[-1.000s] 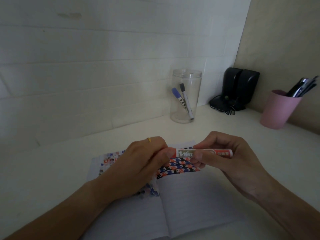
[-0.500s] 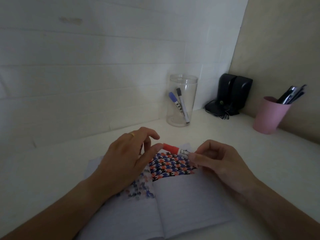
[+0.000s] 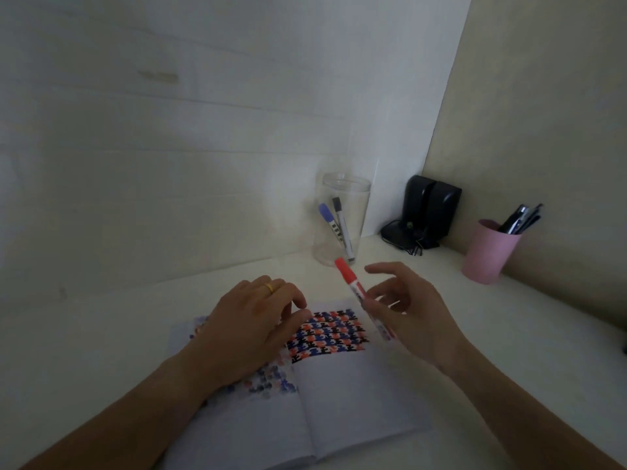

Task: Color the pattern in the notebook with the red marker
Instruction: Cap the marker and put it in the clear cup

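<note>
An open notebook (image 3: 353, 398) lies flat on the white desk in front of me. Its right page carries a red, blue and black pattern (image 3: 327, 335) near the top. My left hand (image 3: 252, 329), with a gold ring, rests palm down on the left page beside the pattern, fingers slightly curled. My right hand (image 3: 410, 317) holds the red marker (image 3: 353, 286) over the pattern's right edge. The marker's red cap end points up and away, toward the jar. Fingers of the right hand are spread while the marker sits between thumb and fingers.
A clear plastic jar (image 3: 341, 220) with a blue and a black marker stands behind the notebook. Black speakers (image 3: 429, 212) fill the corner. A pink cup (image 3: 488, 252) with pens stands at the right wall. White wall runs along the back.
The left hand let go of the marker's cap end and dropped onto the left page. The right hand turned the marker from level to steep, red end up.
</note>
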The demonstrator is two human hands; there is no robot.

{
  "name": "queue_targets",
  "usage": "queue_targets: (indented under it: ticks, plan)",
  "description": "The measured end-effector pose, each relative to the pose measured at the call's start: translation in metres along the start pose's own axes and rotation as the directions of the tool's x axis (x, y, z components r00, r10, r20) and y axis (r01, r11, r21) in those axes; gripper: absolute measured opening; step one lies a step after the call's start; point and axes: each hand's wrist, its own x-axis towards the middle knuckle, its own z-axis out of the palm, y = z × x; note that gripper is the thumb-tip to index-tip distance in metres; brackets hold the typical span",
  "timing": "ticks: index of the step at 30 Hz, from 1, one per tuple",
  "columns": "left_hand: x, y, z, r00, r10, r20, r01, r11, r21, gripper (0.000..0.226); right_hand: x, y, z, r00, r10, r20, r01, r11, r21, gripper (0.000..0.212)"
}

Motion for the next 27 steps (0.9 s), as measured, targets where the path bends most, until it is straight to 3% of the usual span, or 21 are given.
queue_targets:
  ticks: [3, 7, 11, 15, 17, 20, 27]
  plan:
    - [0.0, -0.002, -0.001, 1.0, -0.009, -0.022, 0.009, 1.0, 0.0, 0.03, 0.022, -0.019, -0.006, 0.997, 0.079, 0.017, -0.081, 0.979, 0.189, 0.059]
    - [0.0, -0.004, -0.006, 0.995, -0.05, -0.089, 0.053, 0.998, 0.034, 0.02, 0.062, -0.04, -0.014, 0.996, 0.09, -0.024, -0.081, 0.967, 0.241, 0.065]
    - [0.0, -0.006, -0.009, 0.989, -0.057, -0.135, 0.065, 0.997, 0.051, 0.02, 0.112, -0.064, -0.028, 0.969, 0.051, -0.242, 0.006, 0.974, 0.226, 0.063]
    - [0.0, -0.007, -0.006, 0.988, -0.066, -0.14, 0.077, 0.994, 0.076, 0.021, 0.153, -0.079, -0.038, 0.85, -0.06, -0.523, 0.159, 0.976, 0.148, 0.059]
    - [0.001, -0.007, -0.006, 0.987, -0.074, -0.141, 0.086, 0.993, 0.08, 0.02, 0.167, -0.082, -0.037, 0.796, -0.106, -0.596, 0.193, 0.978, 0.084, 0.053]
    - [0.0, -0.008, -0.005, 0.987, -0.08, -0.137, 0.092, 0.992, 0.082, 0.019, 0.183, -0.074, -0.025, 0.788, -0.158, -0.595, 0.171, 0.985, -0.034, 0.047]
    - [-0.004, -0.011, -0.003, 0.99, -0.082, -0.112, 0.091, 0.993, 0.07, 0.024, 0.198, -0.042, 0.009, 0.905, -0.137, -0.404, 0.042, 0.971, -0.237, 0.036]
